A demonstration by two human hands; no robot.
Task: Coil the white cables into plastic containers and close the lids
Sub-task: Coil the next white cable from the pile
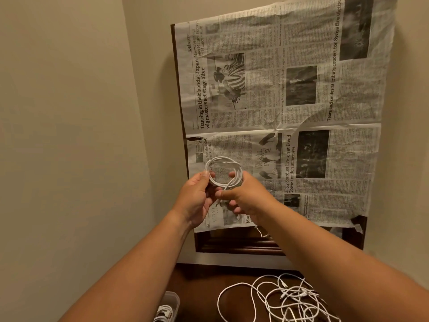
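Two hands (197, 197) (247, 197) hold cable coil (238, 175) upright, face-on.

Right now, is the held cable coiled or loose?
Coiled: the white cable forms stacked loops, gripped by left hand and right hand.

White coil (224, 174), several loops, gripped upright between left hand (197, 198) and right hand (247, 197); loose tangle (285, 298) sprawls on the table (199, 282) near an open container (173, 296) holding another cable (165, 313)

The newspaper (290, 108) carries headlines "Tears and smiles at tribute concert for Swiss fire victims" and "Leisure".
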